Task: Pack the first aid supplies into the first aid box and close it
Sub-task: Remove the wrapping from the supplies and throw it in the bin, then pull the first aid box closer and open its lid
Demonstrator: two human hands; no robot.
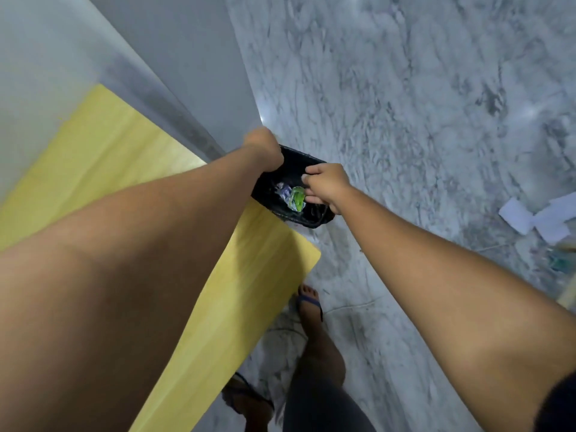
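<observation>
Box position: the black first aid box (294,169) sits at the far end of the yellow tabletop (124,169), overhanging its edge above the marbled grey floor (420,120). Its long axis runs diagonally, from upper left near the white wall panel (193,57) to lower right toward the floor side. The opening faces up; the interior is exposed.

Contents: a green packet (297,199) and a pale printed packet (283,191) lie inside, side by side near the middle. Finer detail is blurred.

Left hand (263,145): closed around the box's upper-left end, fingers curled over the rim.

Right hand (327,185): fingers bent and drawn together at the box's right rim, fingertips touching or just above the green packet. Whether they pinch the packet or the rim cannot be determined.

Surroundings: white paper pieces (530,218) lie scattered on the floor, well apart from the box. A sandalled foot (310,302) stands just beside the tabletop corner.
</observation>
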